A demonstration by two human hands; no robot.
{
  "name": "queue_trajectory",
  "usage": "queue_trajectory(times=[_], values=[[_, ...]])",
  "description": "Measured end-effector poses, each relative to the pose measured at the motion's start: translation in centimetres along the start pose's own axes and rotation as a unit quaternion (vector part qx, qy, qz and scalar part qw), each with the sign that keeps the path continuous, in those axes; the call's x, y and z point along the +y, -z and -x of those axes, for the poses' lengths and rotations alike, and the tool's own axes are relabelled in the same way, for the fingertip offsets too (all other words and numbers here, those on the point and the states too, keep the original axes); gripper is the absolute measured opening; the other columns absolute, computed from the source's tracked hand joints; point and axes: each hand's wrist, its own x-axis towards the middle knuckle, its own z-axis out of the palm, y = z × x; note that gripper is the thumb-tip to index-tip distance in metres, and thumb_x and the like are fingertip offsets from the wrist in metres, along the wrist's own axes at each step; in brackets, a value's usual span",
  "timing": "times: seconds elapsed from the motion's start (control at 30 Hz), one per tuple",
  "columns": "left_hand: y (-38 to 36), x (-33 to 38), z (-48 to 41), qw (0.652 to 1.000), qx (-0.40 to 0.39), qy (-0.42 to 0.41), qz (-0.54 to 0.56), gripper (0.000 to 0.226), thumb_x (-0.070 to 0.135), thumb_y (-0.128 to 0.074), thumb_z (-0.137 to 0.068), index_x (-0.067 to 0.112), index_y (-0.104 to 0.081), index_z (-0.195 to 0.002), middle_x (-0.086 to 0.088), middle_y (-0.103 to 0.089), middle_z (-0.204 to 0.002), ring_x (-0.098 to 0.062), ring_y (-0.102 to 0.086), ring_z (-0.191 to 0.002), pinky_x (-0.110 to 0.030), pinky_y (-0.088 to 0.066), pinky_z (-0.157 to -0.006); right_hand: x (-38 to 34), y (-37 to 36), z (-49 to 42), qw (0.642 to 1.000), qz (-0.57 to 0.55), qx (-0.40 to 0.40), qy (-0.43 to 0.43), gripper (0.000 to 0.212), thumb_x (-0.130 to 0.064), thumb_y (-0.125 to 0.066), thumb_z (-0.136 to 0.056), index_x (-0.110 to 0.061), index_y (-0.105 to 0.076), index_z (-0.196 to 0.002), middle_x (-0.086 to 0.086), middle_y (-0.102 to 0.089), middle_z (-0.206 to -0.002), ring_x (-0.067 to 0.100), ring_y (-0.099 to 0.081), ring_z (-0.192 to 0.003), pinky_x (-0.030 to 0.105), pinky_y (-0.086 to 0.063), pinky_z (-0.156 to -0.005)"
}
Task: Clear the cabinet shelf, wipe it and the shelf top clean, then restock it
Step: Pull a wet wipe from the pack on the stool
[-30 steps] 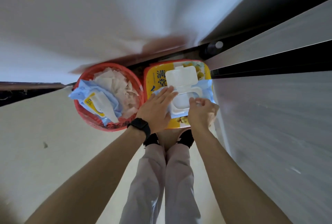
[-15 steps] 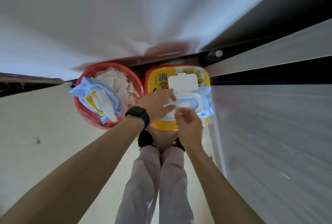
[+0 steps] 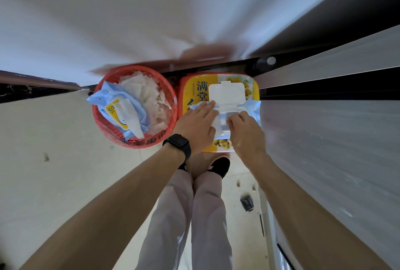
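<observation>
Wipes pack long axis left-right; left hand flat, pinning left end; right hand curled over middle, pinch unclear.

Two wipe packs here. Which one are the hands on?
The pack on the yellow box, white lid flipped up. The other pack lies crumpled in the red basket.

right hand shifted right over wipes pack opening, left hand fingers stretched flatter
</observation>
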Motion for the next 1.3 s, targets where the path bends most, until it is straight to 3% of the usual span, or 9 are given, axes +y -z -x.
queue_trajectory(times=[0.13,0.27,0.5,0.63,0.83,0.93,1.03,1.2,1.3], values=[[0.2,0.2,0.4,1.000,-0.019,-0.024,-0.005,0.067,0.019,-0.042,-0.091,0.035,-0.021,-0.152,-0.003,-0.005,-0.166,-0.024,-0.005,-0.152,-0.046,-0.018,-0.121,-0.9,0.3,-0.7,0.998,0.032,-0.050,-0.013,0.011,-0.005,-0.053,-0.091,-0.006,-0.056,-0.101,0.009,-0.055,-0.101,0.027,-0.055,-0.084,0.034,-0.038,-0.052],[0.3,-0.2,0.7,0.998,-0.010,-0.019,0.053,0.056,0.023,-0.051,-0.087,0.032,-0.039,-0.140,0.000,-0.009,-0.165,-0.021,-0.007,-0.152,-0.045,-0.018,-0.121,-0.2,0.7,-0.5,0.996,-0.058,-0.065,-0.028,0.011,-0.005,-0.049,-0.090,-0.008,-0.051,-0.101,0.007,-0.050,-0.104,0.023,-0.050,-0.085,0.034,-0.037,-0.062],[-0.5,-0.6,0.6,0.999,-0.031,-0.031,-0.009,0.072,0.071,-0.052,-0.083,0.027,-0.038,-0.138,0.004,0.000,-0.166,-0.018,-0.002,-0.152,-0.046,-0.010,-0.123,1.9,0.9,1.3,0.991,-0.117,-0.047,-0.042,0.016,-0.020,-0.040,-0.103,-0.008,-0.051,-0.101,0.004,-0.049,-0.100,0.025,-0.055,-0.089,0.032,-0.041,-0.070],[-0.8,0.1,0.2,1.000,-0.002,-0.004,0.010,0.054,0.058,-0.050,-0.093,0.021,-0.043,-0.133,0.002,-0.006,-0.166,-0.019,-0.005,-0.152,-0.044,-0.009,-0.123,1.6,1.0,1.4,0.990,-0.141,-0.004,-0.010,0.025,-0.029,-0.060,-0.095,-0.018,-0.056,-0.117,0.002,-0.054,-0.113,0.015,-0.059,-0.086,0.029,-0.047,-0.065],[-1.7,1.0,-0.2,1.000,0.016,0.026,-0.005,0.049,0.043,-0.052,-0.097,0.019,-0.038,-0.138,0.000,-0.006,-0.166,-0.022,-0.006,-0.152,-0.046,-0.008,-0.123,0.7,0.9,0.7,0.989,-0.140,0.028,-0.039,0.012,-0.020,-0.056,-0.099,-0.012,-0.063,-0.096,0.000,-0.058,-0.103,0.017,-0.061,-0.084,0.022,-0.040,-0.063],[-1.5,1.1,-0.4,0.999,0.013,0.036,-0.012,0.051,0.043,-0.051,-0.096,0.020,-0.037,-0.139,0.000,-0.007,-0.166,-0.021,-0.007,-0.152,-0.046,-0.008,-0.123,-0.9,2.1,1.3,0.963,-0.244,0.013,-0.112,0.015,-0.020,-0.048,-0.101,-0.008,-0.057,-0.099,-0.003,-0.053,-0.103,0.014,-0.054,-0.094,0.011,-0.033,-0.072],[-1.4,1.1,-0.5,0.999,0.001,0.047,-0.021,0.052,0.045,-0.049,-0.097,0.020,-0.036,-0.140,0.001,-0.005,-0.166,-0.019,-0.006,-0.152,-0.047,-0.009,-0.123,-2.0,5.0,3.8,0.908,-0.367,0.044,-0.197,0.010,-0.023,-0.045,-0.103,-0.020,-0.052,-0.097,-0.006,-0.057,-0.107,0.008,-0.053,-0.095,0.004,-0.037,-0.075],[-1.2,1.3,-0.7,0.998,-0.010,0.062,-0.022,0.054,0.044,-0.052,-0.096,0.019,-0.037,-0.141,0.003,-0.004,-0.166,-0.017,-0.005,-0.152,-0.048,-0.010,-0.122,-0.6,8.3,9.4,0.810,-0.472,0.134,-0.323,0.013,-0.026,-0.047,-0.102,-0.027,-0.052,-0.090,0.000,-0.067,-0.098,0.020,-0.067,-0.092,0.034,-0.051,-0.082],[-0.6,2.2,-0.7,0.996,-0.029,0.075,-0.044,0.064,0.042,-0.052,-0.097,0.014,-0.028,-0.148,0.000,-0.004,-0.166,-0.021,-0.006,-0.152,-0.050,-0.012,-0.121,-0.3,9.9,12.5,0.803,-0.450,0.183,-0.345,0.018,-0.020,-0.047,-0.102,-0.028,-0.049,-0.087,0.001,-0.063,-0.089,0.024,-0.063,-0.086,0.037,-0.049,-0.080]])
